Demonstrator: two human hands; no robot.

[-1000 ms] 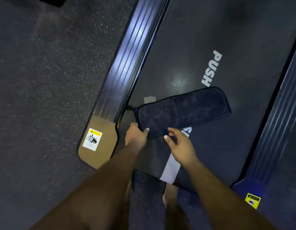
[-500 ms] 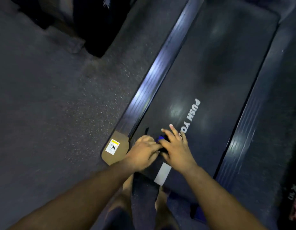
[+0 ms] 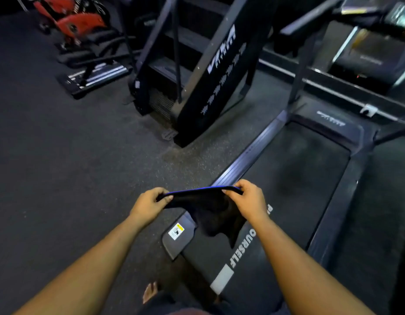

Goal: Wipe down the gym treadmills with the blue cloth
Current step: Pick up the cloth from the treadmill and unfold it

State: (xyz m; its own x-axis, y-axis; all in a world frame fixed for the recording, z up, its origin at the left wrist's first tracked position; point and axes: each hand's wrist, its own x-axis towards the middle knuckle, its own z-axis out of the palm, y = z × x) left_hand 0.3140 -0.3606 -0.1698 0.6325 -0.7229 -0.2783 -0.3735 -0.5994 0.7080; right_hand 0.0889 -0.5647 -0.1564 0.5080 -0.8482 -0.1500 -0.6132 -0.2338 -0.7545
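Blue cloth (image 3: 210, 212) held up in the air above the rear end of the treadmill (image 3: 294, 178) — left hand (image 3: 149, 204) pinches its left top corner, right hand (image 3: 249, 201) pinches the right one. Top edge taut between hands; remainder hangs loose. Stair climber (image 3: 208, 71) beyond.

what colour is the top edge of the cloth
Bright blue along the top edge of the cloth; the hanging part looks almost black. Head view.

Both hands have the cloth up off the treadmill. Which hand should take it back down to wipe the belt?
Probably the right hand: it hangs directly above the belt, while the left hand hangs over the floor beside the side rail. Both pinch the blue cloth.
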